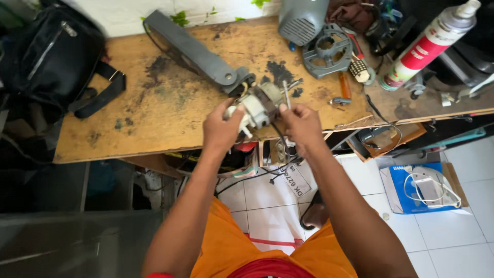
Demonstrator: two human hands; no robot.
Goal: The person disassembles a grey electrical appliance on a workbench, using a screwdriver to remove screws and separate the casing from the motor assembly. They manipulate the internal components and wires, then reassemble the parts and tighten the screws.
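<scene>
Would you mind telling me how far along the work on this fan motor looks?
Done: the motor is out of its grey housing, and the round grey bracket lies loose on the wooden bench. In hand: the left hand and right hand hold the motor at the bench edge. Left: the parts remain unassembled.

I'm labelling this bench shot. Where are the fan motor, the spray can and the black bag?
fan motor (259,107), head view, on its pale housing between the hands.
spray can (428,45), head view, on its red-and-white body.
black bag (49,56), head view, on its front panel.
</scene>
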